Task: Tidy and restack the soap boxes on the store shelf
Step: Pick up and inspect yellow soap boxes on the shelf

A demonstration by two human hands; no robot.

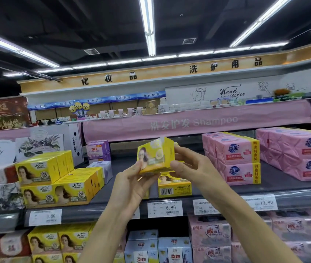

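Middle shelf (287,188), soap section.

- Yellow soap box (155,155) is off the shelf, held in the air in front of the middle tier and tilted so one corner faces the camera. The front shows a woman's picture and lemon slices. It is closed, so its contents cannot be seen.
- Left hand (130,185) grips the box from below and at its left. The thumb lies on the front face and the fingers are curled under.
- Right hand (187,166) grips the right side, with the thumb on the lower right edge and the fingers wrapped behind.
- Directly beneath the held box, a single yellow box (174,186) lies at the front of the shelf, barcode side forward. The left hand partly hides whatever is beside it.
- Left of that is a yellow stack (54,179), two layers high and several boxes deep, all closed and fairly squared up.
- Behind the stack are purple boxes (98,150), with a paler one lying lower.
- On the right are pink wrapped soap packs (236,158), two high with a yellow band on the end. More pink packs (299,152) sit further right.
- Price tags on the rail read 3.80 (45,217), 6.90 (165,208) and 13.90 (261,203) (the small print is unreadable).
- The lower shelf holds more yellow boxes (59,242), blue-and-white boxes (150,247) and pink bundles (209,238).
- Overhead is a pink banner (188,124) marked "Shampoo".
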